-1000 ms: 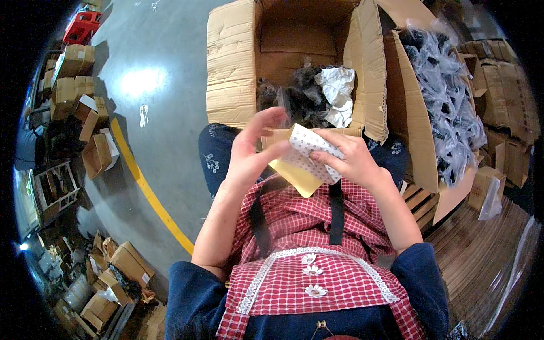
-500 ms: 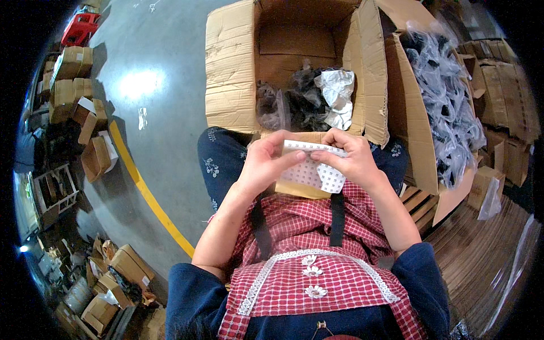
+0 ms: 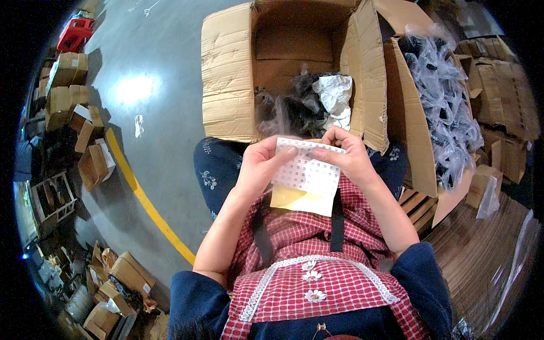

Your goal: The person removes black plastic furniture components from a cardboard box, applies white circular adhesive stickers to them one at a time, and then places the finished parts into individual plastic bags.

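A sheet of small printed stickers (image 3: 309,173) hangs between my hands above my lap. Its face is white with rows of tiny dark squares, and the lower strip shows yellow. My left hand (image 3: 262,164) pinches the upper left edge, thumb on the face and fingers behind. At the upper right, my right hand (image 3: 352,160) grips the sheet with thumb and bent fingers. Just beyond the hands stands an open cardboard box (image 3: 228,73). Dark items in clear plastic bags (image 3: 277,113) and a crumpled white wrapper (image 3: 335,96) lie inside it.
A second open carton (image 3: 412,107) to the right holds many bagged dark pieces (image 3: 445,107), with wooden slats (image 3: 419,209) below it. Brown cartons (image 3: 68,107) line the far left, past a yellow floor line (image 3: 144,195). A red plastic object (image 3: 75,35) stands at upper left.
The sheet has opened downward and lies flatter, showing more printed rows and a straight lower edge. Both hands keep hold of its upper edge. The view has shifted slightly.
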### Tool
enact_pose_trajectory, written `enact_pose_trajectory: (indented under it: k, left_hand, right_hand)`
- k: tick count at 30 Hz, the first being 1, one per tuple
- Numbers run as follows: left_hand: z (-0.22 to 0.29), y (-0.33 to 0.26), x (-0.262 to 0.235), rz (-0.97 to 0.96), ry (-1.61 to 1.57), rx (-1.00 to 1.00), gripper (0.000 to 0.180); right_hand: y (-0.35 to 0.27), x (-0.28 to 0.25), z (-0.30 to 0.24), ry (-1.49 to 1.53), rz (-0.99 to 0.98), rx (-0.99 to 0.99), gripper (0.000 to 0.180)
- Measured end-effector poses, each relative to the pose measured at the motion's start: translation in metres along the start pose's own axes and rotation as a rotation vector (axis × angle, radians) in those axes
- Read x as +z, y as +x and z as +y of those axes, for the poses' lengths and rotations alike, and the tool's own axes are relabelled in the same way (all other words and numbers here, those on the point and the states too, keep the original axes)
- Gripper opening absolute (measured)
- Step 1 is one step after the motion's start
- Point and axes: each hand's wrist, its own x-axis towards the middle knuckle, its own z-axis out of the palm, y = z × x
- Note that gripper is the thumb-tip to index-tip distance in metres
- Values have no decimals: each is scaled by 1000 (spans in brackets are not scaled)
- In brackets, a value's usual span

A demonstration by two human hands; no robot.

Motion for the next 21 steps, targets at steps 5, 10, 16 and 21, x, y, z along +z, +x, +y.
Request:
enact_pose_trajectory:
  k: [5,10,16,21]
  left_hand:
    - [-1,27,-9,31,91,72,15]
    - [-36,70,-44,203,185,152,15]
    - [-37,93,-97,417,-51,180,18]
    - [-17,98,-90,390,-112,150,17]
  right_hand:
    - [23,-3,11,-4,108,-10,23]
    - [62,-17,26,60,306,-4,15]
    - [163,-73,106,-1279,539,105,73]
    - [208,-110,165,-1504,188,580,72]
